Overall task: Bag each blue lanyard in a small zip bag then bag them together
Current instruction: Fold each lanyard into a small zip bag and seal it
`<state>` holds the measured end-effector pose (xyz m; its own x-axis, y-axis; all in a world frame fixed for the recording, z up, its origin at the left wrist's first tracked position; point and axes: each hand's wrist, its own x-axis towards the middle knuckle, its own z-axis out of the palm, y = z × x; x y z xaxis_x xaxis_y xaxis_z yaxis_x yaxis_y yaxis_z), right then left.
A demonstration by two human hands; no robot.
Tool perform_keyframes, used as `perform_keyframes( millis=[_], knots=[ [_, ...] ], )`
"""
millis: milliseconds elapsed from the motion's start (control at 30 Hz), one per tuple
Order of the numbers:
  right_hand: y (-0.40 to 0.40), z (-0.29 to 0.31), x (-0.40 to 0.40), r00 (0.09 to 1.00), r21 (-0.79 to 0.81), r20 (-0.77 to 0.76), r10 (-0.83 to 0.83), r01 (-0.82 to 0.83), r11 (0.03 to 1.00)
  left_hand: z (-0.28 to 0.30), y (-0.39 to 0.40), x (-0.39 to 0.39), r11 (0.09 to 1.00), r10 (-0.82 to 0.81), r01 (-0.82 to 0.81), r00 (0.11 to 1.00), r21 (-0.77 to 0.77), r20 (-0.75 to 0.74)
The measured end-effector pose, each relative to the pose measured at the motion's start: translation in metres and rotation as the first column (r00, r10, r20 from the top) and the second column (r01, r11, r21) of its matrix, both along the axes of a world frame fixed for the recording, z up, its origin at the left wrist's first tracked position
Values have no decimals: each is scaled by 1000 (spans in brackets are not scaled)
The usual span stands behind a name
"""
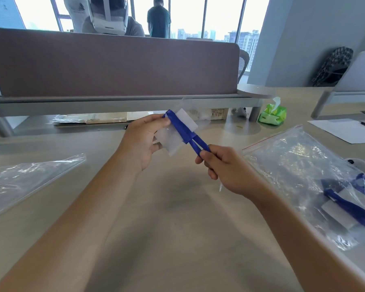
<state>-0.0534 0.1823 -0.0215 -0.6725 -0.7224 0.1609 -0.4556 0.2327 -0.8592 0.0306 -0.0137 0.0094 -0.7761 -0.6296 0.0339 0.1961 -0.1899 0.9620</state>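
Above the middle of the bench, both hands held one blue lanyard in the air. The left hand had its fingers and thumb curled round the upper end of the strap, together with a white card holder that sat behind the strap. The right hand pinched the lower end, where the two blue bands ran into its curled fingers. The strap stretched at a slant between the two hands, clear of the bench top. To the right lay a large zip bag with a red seal line, flat on the bench, and inside it a second blue lanyard with its white card. On the left lay an empty clear bag. Farther back, near the partition, stood a green tissue pack.
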Motion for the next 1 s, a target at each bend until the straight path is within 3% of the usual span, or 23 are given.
perform_keyframes(
  millis=[133, 233, 367, 533, 667, 1000],
  knots=[
    [-1, -6, 9, 997, 107, -71, -4, 12, 994, -1, 0, -2, 958, 185, -175, 982, -226, 25],
    [1, -4, 13, 992, 155, -125, -2, 21, 988, -2, -4, -2, 870, 251, -238, 967, -432, -28],
    [3, 9, 17, 976, 103, -209, -67, 91, 991, -6, -2, -3, 627, 305, -271, 948, -730, -90],
    [3, 23, 17, 931, -30, -297, -211, 212, 977, -7, 8, -4, 310, 172, -178, 977, -934, -129],
    [0, 36, 8, 918, -35, -337, -207, 208, 978, -6, 16, -6, 146, 121, 25, 992, -989, 43],
    [0, 44, -7, 860, -10, -481, -169, 187, 982, -1, 21, -1, 71, 80, 209, 973, -975, 214]
  ],
)
